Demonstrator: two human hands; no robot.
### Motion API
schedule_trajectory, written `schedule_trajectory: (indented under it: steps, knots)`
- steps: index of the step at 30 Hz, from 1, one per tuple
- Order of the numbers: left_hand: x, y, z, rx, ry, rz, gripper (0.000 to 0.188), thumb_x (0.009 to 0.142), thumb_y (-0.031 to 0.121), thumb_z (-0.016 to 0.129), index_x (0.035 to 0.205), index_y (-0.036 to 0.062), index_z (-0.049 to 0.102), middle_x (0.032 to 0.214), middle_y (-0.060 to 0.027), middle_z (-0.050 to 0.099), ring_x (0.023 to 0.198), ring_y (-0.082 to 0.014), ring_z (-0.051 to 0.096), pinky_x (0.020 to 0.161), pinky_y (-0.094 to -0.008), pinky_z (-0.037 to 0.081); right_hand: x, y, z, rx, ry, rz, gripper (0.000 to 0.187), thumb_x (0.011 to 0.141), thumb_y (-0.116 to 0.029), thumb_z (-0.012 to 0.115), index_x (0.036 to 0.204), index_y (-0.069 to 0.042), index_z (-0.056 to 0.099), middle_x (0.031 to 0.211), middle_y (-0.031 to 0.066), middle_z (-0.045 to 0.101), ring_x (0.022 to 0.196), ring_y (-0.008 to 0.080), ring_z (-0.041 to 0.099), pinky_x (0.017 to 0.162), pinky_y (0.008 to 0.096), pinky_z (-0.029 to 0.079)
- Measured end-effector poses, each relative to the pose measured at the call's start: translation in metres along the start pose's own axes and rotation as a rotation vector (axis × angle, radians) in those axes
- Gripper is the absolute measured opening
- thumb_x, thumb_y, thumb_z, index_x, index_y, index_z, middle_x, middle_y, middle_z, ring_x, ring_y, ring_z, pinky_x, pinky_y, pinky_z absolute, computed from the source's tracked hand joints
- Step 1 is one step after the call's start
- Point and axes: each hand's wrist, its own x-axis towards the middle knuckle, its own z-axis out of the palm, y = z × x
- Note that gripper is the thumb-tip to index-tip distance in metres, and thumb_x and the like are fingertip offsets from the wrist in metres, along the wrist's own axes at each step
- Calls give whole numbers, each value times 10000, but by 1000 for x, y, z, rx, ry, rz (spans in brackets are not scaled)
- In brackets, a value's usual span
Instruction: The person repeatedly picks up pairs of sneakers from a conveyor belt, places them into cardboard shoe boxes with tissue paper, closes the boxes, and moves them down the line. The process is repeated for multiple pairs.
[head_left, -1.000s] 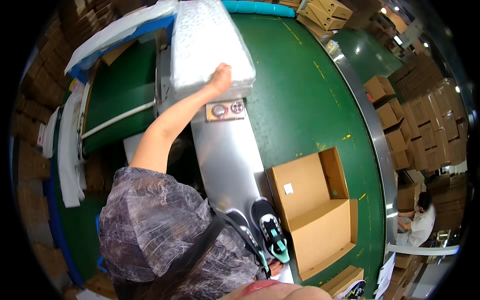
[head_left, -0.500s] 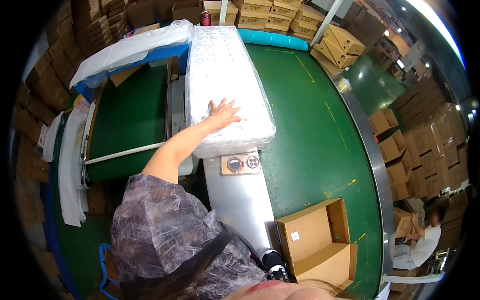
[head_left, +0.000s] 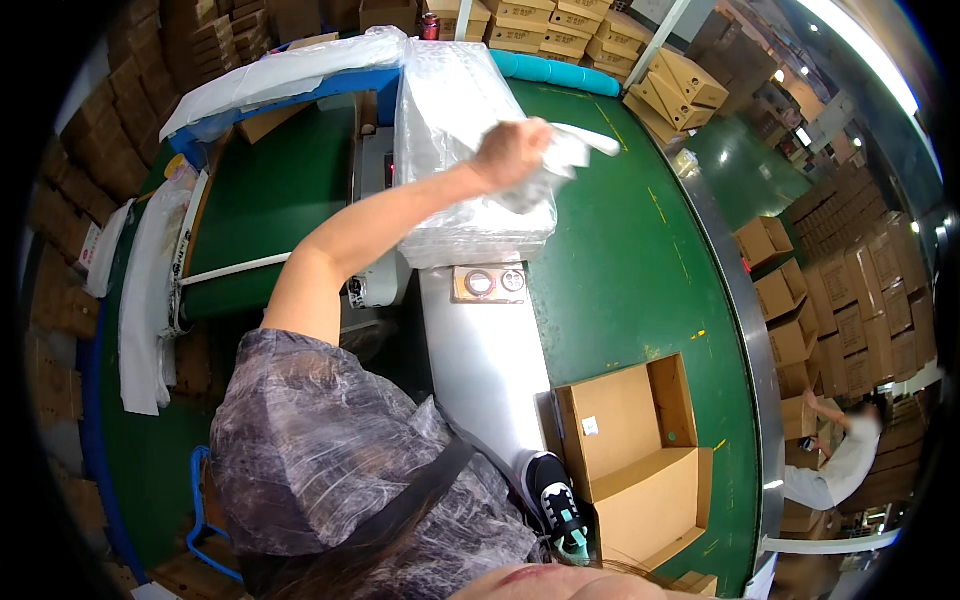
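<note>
My left hand is closed on a thin white sheet, crumpled and blurred by motion, with one end sticking out to the right. Beneath it lies a long stack of white sheets wrapped in clear plastic. A phone in a clear case rests on the metal strip at the stack's near end. Nearer to me is a black sneaker with white and teal parts, next to an open brown shoebox. My right hand is not in view.
Green conveyor belt runs on the right, with a metal rail along it. A teal roll and stacked shoeboxes stand at the far end. Beyond the rail, a person in white works beside cartons. White sheeting hangs at left.
My left hand was spread flat on the wrapped stack. Now it is closed and has moved up and right with a white sheet. More of the sneaker shows.
</note>
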Motion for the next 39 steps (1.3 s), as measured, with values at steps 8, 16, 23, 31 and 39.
schedule_trajectory:
  steps: [8, 16, 23, 31, 39]
  knots:
    - [-105, 236, 63, -838, -810, -72, 229, 928, 199, 409, 896, -23, 458, 704, -110, 566, 599, -127, 583, 463, -279, 462, 58, -123, -29, 634, -11, 75, 697, 620, -168, 763, 1190, -72, 374, 1325, 164, 325, 1197, 365, 358, 946, 446, 345]
    - [-164, 295, 175, -789, -762, 588, 515, 778, 299, 627, 1161, 3, 450, 1186, -211, 444, 1127, -329, 421, 899, -434, 344, 109, -44, -19, 794, 581, 592, 505, 789, -135, 605, 1211, 8, 368, 1070, 120, 525, 942, 188, 501, 821, 298, 401]
    - [-186, 155, 239, 149, -793, 854, 572, 800, 490, 497, 1206, 88, 476, 1320, -157, 360, 1281, -318, 229, 966, -618, 123, -20, 121, -112, -181, 805, 920, 485, 750, -175, 627, 1142, 21, 420, 1029, 184, 544, 926, 304, 541, 821, 368, 418]
    - [-156, 36, 279, -295, -1191, -543, 754, 777, 487, 580, 1256, -55, 370, 1234, -149, 456, 1090, -238, 471, 926, -300, 369, -100, 73, -152, -579, 288, 906, 741, 711, -384, 646, 1283, -31, 334, 1286, 213, 359, 1199, 360, 329, 985, 435, 276]
    - [-221, 65, 274, -674, -1436, -636, 388, 788, 190, 640, 1077, -48, 536, 1036, -94, 577, 898, -173, 555, 784, -300, 442, -127, -100, -79, -166, -526, 152, 149, 626, -228, 625, 680, -89, 614, 741, 42, 579, 1037, 284, 479, 852, 602, 333]
